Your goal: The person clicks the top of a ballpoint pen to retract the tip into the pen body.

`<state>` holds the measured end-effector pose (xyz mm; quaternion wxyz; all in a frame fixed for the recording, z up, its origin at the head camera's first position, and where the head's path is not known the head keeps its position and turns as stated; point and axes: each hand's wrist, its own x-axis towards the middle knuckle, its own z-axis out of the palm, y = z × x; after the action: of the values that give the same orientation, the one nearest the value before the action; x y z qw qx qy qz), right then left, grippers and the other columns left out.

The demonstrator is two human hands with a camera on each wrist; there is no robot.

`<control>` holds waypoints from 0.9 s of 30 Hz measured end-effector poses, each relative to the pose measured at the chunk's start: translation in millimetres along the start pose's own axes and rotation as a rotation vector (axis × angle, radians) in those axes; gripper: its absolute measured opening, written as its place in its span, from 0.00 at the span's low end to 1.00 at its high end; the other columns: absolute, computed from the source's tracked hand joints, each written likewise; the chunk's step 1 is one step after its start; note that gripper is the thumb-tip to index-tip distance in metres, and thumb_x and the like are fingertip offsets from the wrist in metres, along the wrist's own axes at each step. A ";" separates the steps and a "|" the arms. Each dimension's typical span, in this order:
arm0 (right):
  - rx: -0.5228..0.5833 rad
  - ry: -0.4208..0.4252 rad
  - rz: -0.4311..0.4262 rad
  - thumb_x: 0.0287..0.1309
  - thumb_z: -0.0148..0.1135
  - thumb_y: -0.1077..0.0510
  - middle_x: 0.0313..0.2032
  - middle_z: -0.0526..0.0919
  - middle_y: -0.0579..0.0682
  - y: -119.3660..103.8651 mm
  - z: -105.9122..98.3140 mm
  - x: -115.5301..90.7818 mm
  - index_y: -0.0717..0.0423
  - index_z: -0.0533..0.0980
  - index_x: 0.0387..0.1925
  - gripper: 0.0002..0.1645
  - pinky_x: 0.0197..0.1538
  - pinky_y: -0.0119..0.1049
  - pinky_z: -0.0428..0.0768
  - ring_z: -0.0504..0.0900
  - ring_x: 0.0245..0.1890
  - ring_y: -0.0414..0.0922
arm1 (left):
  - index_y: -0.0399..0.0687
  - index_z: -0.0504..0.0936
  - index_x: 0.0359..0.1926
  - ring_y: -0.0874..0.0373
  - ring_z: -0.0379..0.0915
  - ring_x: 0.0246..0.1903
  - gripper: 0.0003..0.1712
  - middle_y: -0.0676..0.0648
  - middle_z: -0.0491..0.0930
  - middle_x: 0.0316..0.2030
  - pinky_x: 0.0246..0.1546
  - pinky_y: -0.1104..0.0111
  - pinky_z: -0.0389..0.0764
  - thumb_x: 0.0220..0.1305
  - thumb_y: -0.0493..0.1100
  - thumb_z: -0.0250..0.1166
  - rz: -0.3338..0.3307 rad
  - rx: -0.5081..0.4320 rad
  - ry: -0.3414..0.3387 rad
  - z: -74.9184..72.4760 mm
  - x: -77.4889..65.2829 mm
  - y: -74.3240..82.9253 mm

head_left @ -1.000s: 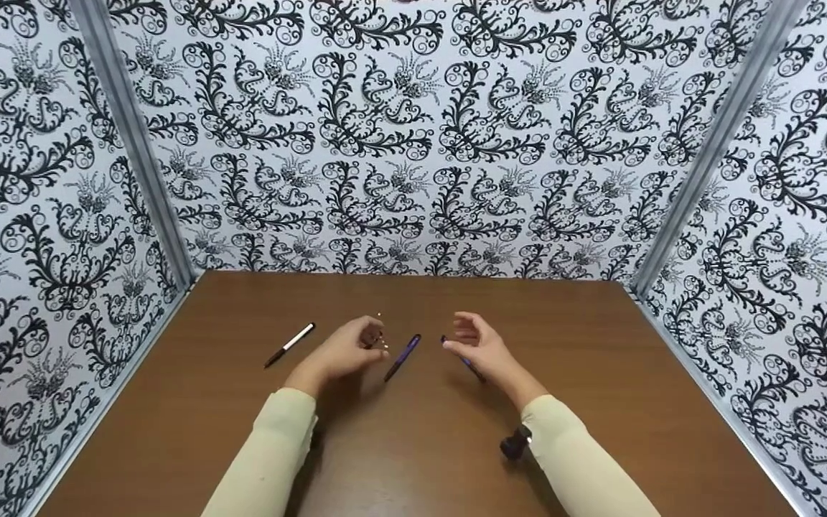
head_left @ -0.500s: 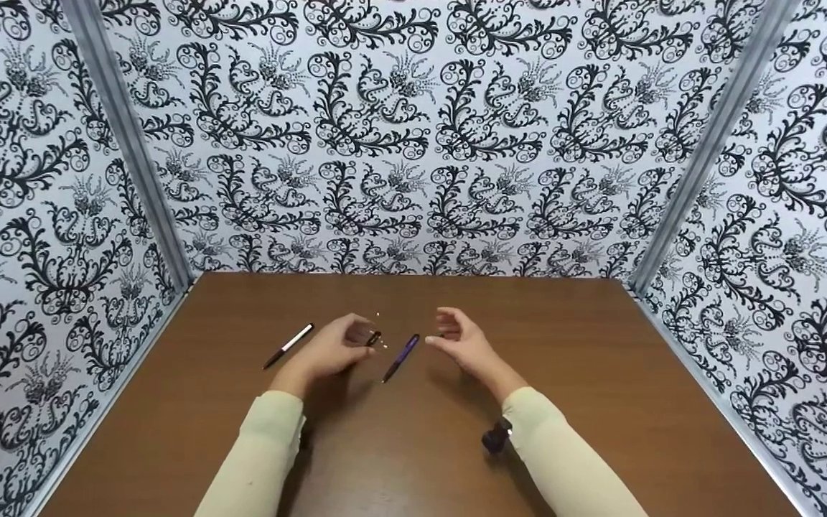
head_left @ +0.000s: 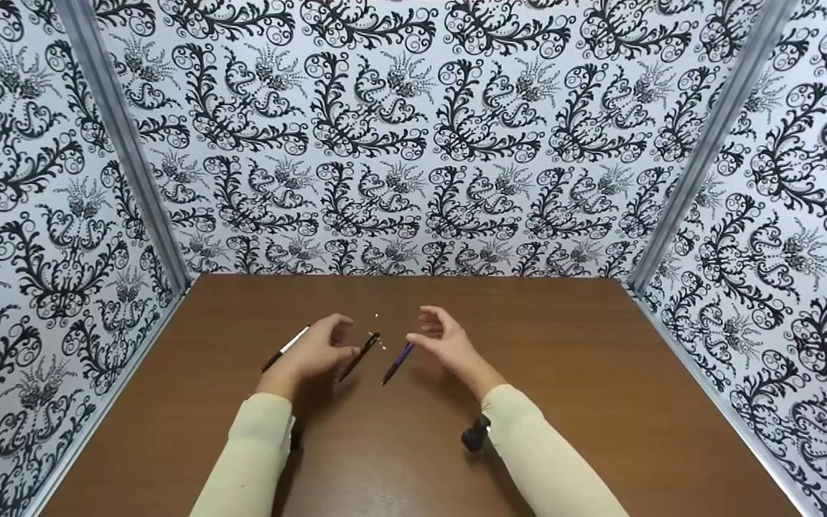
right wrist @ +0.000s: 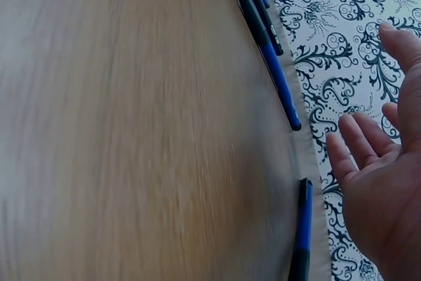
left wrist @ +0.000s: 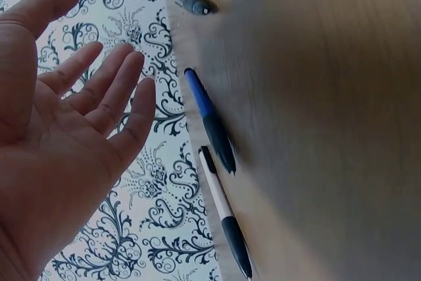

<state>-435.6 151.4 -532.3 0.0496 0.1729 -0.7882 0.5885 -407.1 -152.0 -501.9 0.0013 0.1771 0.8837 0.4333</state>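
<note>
My left hand (head_left: 316, 348), fingers loosely bent and holding nothing, hovers over the table between a white-and-black pen (head_left: 284, 350) and a dark pen (head_left: 357, 359). Its thumb overlaps the dark pen in the head view. To the right, my right hand (head_left: 449, 346) hovers with relaxed fingers, its thumb at the far end of a blue pen (head_left: 396, 365). The left wrist view has a blue-and-black pen (left wrist: 209, 120) beside the white one. Another blue pen (right wrist: 303, 225) lies below the right hand in the right wrist view; the head view hides it.
The pens lie on a brown wooden table (head_left: 399, 445). Patterned black-and-white panels (head_left: 413, 143) stand at its back and sides, joined by grey corner posts (head_left: 123, 143). A small black device (head_left: 476, 434) sits at the right sleeve.
Both hands have drifted left. The dark pen has come out from behind the left hand, while the right hand now overlaps the blue pen's far end and hides the pen below it.
</note>
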 end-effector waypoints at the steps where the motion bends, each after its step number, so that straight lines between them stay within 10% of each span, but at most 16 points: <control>1: 0.001 -0.001 0.003 0.66 0.80 0.58 0.66 0.80 0.69 -0.5 1.4 0.1 0.64 0.73 0.73 0.40 0.69 0.58 0.80 0.81 0.65 0.65 | 0.35 0.76 0.72 0.33 0.77 0.65 0.32 0.30 0.81 0.63 0.68 0.41 0.76 0.72 0.41 0.75 -0.002 0.003 0.001 -1.1 -0.2 -1.4; 27: 0.057 -0.022 -0.006 0.66 0.80 0.59 0.66 0.80 0.65 -13.8 30.7 7.7 0.64 0.71 0.74 0.41 0.69 0.57 0.79 0.77 0.68 0.71 | 0.33 0.72 0.74 0.30 0.77 0.67 0.34 0.26 0.77 0.68 0.70 0.40 0.76 0.75 0.40 0.73 -0.043 -0.026 0.031 -29.7 -12.8 -14.4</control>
<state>-434.4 117.2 -526.8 0.0379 0.1830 -0.7712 0.6086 -404.2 -186.8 -496.3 -0.0006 0.1512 0.8816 0.4471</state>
